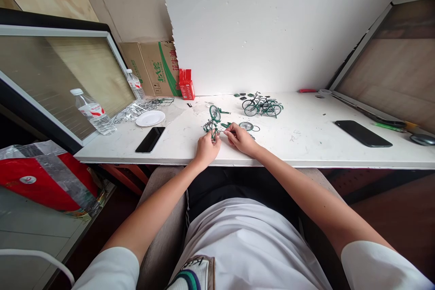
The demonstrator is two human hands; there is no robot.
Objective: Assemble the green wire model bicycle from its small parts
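Note:
My left hand (207,148) is closed round a small green model bicycle frame (213,128), which stands up above the fingers close to the table's front edge. Just to its right, my right hand (243,139) pinches a thin, dark piece pointing at the frame; its kind is too small to make out. A green spoked wheel (215,113) lies behind the left hand. Past my right fingers are another green wheel (246,125) and a thin loose ring (256,128). Farther back stand assembled model bicycles (262,105), green and black.
A black phone (150,139) and a white plate (150,118) lie left, beside loose sprue pieces (136,108) and a water bottle (94,113). A red box (186,85) stands at the back. Another dark phone (363,133) and a mouse (422,139) lie right.

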